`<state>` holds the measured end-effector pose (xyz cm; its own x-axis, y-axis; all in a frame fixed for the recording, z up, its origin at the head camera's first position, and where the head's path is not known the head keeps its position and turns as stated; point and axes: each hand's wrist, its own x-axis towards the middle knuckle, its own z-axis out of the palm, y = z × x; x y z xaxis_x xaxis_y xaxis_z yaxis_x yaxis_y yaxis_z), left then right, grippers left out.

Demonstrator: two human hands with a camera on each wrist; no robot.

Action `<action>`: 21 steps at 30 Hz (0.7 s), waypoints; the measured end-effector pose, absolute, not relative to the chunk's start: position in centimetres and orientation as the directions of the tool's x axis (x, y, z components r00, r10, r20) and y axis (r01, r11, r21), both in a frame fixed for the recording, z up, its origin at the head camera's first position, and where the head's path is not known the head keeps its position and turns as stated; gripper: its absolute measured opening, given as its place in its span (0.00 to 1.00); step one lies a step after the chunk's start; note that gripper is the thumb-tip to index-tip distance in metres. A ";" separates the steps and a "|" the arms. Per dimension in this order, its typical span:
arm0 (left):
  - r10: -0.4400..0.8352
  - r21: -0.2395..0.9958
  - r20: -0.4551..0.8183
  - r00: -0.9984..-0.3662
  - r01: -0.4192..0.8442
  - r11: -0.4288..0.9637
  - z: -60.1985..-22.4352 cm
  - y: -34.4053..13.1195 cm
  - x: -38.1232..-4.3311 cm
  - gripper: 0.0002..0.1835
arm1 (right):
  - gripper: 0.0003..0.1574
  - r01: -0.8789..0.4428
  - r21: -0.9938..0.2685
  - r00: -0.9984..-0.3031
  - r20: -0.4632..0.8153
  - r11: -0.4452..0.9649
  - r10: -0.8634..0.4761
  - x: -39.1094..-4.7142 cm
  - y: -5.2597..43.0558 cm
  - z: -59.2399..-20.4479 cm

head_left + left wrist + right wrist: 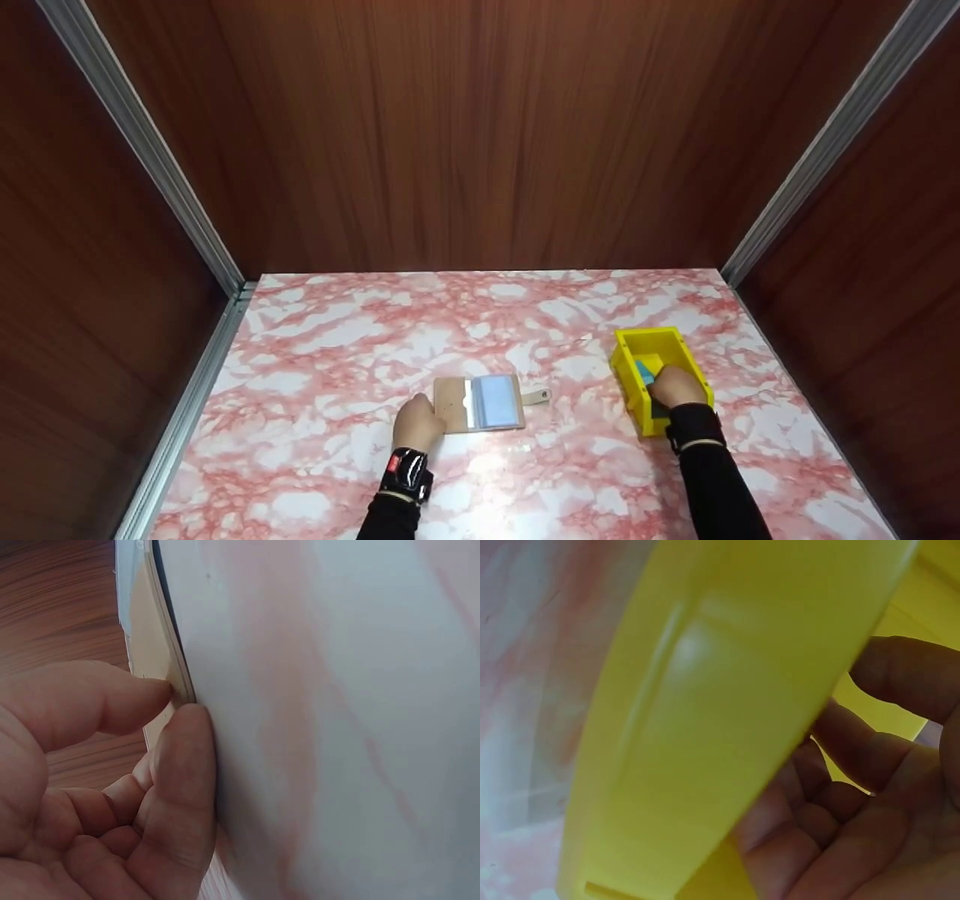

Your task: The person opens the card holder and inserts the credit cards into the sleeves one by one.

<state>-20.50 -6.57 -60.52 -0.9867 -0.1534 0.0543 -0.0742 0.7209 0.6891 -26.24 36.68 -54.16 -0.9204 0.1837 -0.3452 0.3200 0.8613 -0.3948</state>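
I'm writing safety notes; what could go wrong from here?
The left hand pinches only one edge of the open wallet, which might slip. The right hand is inside the yellow bin and could tip it. The blue item there is partly hidden by that hand, so it may be fumbled.

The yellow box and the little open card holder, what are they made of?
The yellow box looks like hard plastic: it's smooth and stiff-looking, with a soft shine. The card holder, matte and plain tan, could be leather or imitation leather; I can't tell which. Its filmy, pale blue sleeves are probably thin plastic.
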 end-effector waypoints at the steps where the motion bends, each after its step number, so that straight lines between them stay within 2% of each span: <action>1: -0.154 0.690 0.055 -0.987 -0.074 0.720 -60.5 -6.6 -20.5 0.10 | 0.09 0.314 -0.393 -0.924 -0.338 0.864 0.182 -26.2 36.7 -54.1; 10: -0.154 0.683 0.011 -0.988 -0.105 0.723 -60.2 -6.6 -20.4 0.08 | 0.12 0.208 -0.330 -0.961 -0.244 0.921 0.129 -26.5 36.9 -54.0; 16: -0.163 0.683 0.018 -0.986 -0.107 0.722 -60.4 -6.5 -20.5 0.08 | 0.15 0.236 -0.380 -0.957 -0.251 0.894 0.146 -26.5 37.0 -54.1; 21: -0.167 0.694 0.033 -0.985 -0.098 0.714 -60.4 -6.5 -20.5 0.08 | 0.21 0.223 -0.409 -0.969 -0.193 0.885 0.155 -26.3 37.2 -53.4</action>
<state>-20.46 -6.49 -60.37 -0.9854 -0.1671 0.0332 -0.0976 0.7136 0.6937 -26.29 37.18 -53.42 -0.9688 0.1554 -0.1928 0.2234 0.8846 -0.4093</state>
